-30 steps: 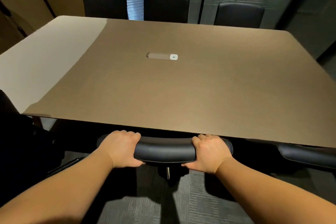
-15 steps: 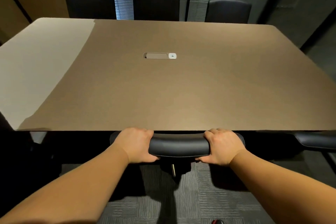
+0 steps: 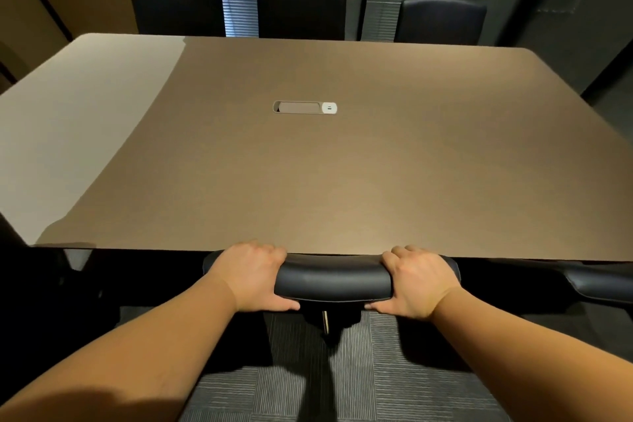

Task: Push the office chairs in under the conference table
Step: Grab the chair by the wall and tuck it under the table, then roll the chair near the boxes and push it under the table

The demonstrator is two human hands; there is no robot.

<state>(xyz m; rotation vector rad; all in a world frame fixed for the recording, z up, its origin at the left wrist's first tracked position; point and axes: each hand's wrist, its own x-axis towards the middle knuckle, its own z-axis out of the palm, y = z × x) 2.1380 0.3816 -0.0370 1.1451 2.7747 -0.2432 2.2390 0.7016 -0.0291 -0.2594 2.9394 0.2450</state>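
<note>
Both hands are wrapped round the top of a black padded leather office chair back (image 3: 334, 279), left hand (image 3: 251, 276) on one end, right hand (image 3: 416, 281) on the other, thumbs underneath. The chair back sits right at the near edge of the big brown rounded-corner conference table (image 3: 308, 164); three dark chairs (image 3: 301, 12) line the far side.

The broad brown rectangular worktop (image 3: 342, 164) has a smooth, matt laminate-like finish with a faint sheen. Its oval cable port (image 3: 305, 107) carries a glossy white plastic end cap (image 3: 329, 108). The black padded chair backrest (image 3: 334, 279) is smooth, leather-like upholstery with a soft gloss. The grey floor carpet (image 3: 383, 387) is ribbed, rough textile.
</note>
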